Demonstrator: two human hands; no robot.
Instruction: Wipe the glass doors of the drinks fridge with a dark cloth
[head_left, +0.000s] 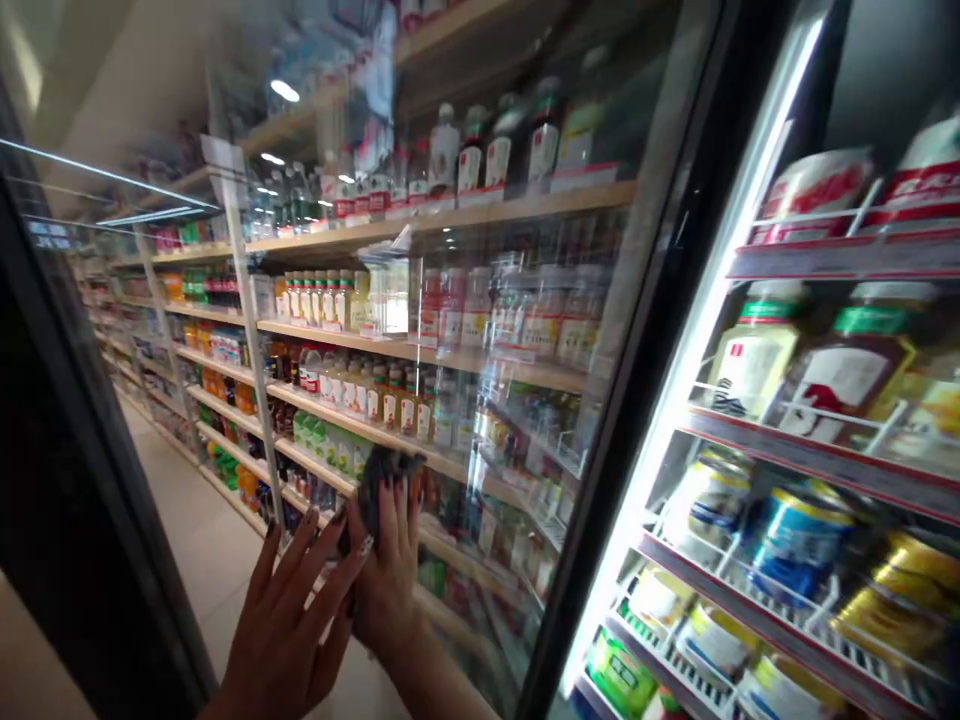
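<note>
Though blurred, a dark, rumpled cloth [379,474] in the grip of the right hand [386,580], left hand [289,625] splayed.

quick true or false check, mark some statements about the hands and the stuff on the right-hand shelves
1. A dark cloth-like item shows at the fingers of the right hand. True.
2. The left hand is balled into a fist. False: its fingers are extended and spread.
3. The blue can stands to the left of the gold can. True.
4. The green-capped bottles stand on a shelf below the blue can. False: they stand on a shelf above it.
5. The bright light strip is to the right of both hands. True.
</note>
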